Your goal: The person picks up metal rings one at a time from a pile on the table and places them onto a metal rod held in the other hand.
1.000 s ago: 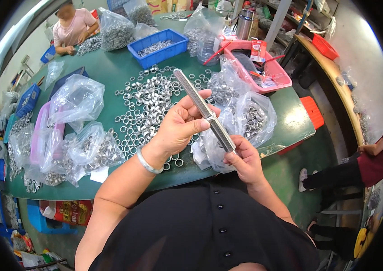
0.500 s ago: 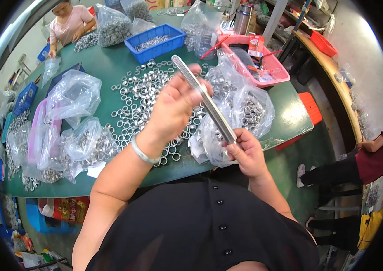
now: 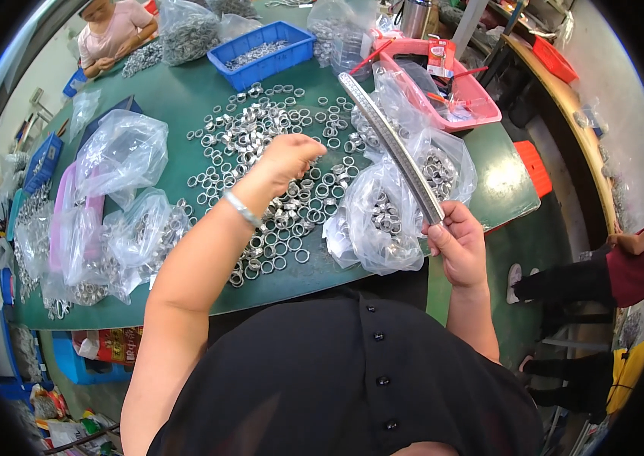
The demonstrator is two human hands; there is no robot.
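In my right hand [image 3: 459,247] is a long, slightly tapered metal ring mandrel [image 3: 396,146] with fine markings along it. My fingers grip its near end, and the rod slants up and to the left. No ring is visible on it. My left hand [image 3: 289,159], with a bracelet on its wrist, hovers over a loose heap of silver metal rings [image 3: 257,121]. Its fingers are curled in a closed pinch; whatever they hold, if anything, is hidden. An open clear plastic bag of rings [image 3: 387,216] lies under the mandrel, beside my right hand.
A blue tray [image 3: 261,57] of small metal parts and a pink basket [image 3: 482,102] stand at the back of the green table [image 3: 177,99]. Clear bags [image 3: 128,152] crowd the left side. Across the table sits a person [image 3: 113,38]; others stand at the right.
My left hand has come off the mandrel and dropped over the ring heap, its fingers curling closed. My right hand has carried the mandrel to the right.
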